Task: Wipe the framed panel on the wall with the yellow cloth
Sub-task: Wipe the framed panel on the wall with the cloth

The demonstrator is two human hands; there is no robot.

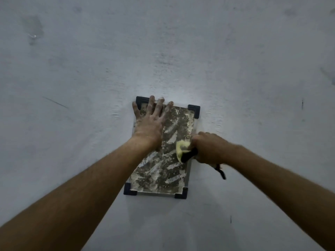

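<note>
Rectangular framed panel with dark plastic corner caps [161,160] sits flat on the grey plaster wall [181,51], surface smeared with whitish streaks. Left hand [150,122] lies flat on the panel's upper-left area, fingers spread, tips reaching the top edge. Right hand [208,147] is fisted around the crumpled yellow cloth [182,148] at the panel's right edge, mid-height; cloth bulges out left of the fist, touching the panel. Dark part at the fist, unclear what.
</note>
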